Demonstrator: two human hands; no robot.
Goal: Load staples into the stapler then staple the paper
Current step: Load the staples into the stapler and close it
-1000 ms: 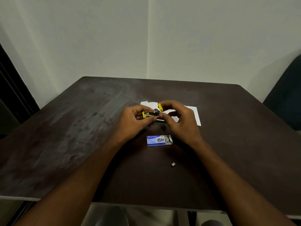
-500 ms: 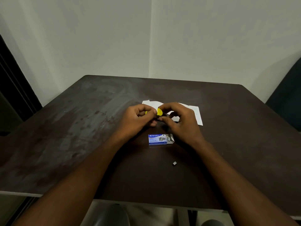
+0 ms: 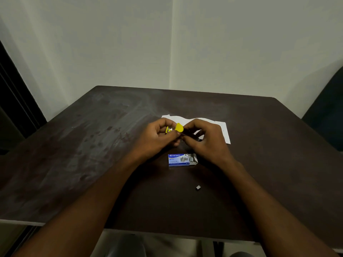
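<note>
A small yellow stapler (image 3: 175,128) is held above the dark table between both hands. My left hand (image 3: 157,139) grips its left end with curled fingers and thumb. My right hand (image 3: 206,140) pinches the stapler's right, darker part just under the yellow cap. White paper (image 3: 221,129) lies flat behind the hands, partly hidden by them. A blue staple box (image 3: 179,160) lies open toward the right, just in front of the hands, with grey staples showing at its mouth. Whether staples sit inside the stapler is hidden.
A small loose grey clump of staples (image 3: 198,187) lies on the dark brown table (image 3: 83,154) nearer to me. A dark chair (image 3: 328,115) stands at the table's right side. Walls meet in a corner behind the table.
The hands have drawn closer together around the stapler, and its yellow cap now stands up between them. The box, the paper and the loose staples have not moved.
</note>
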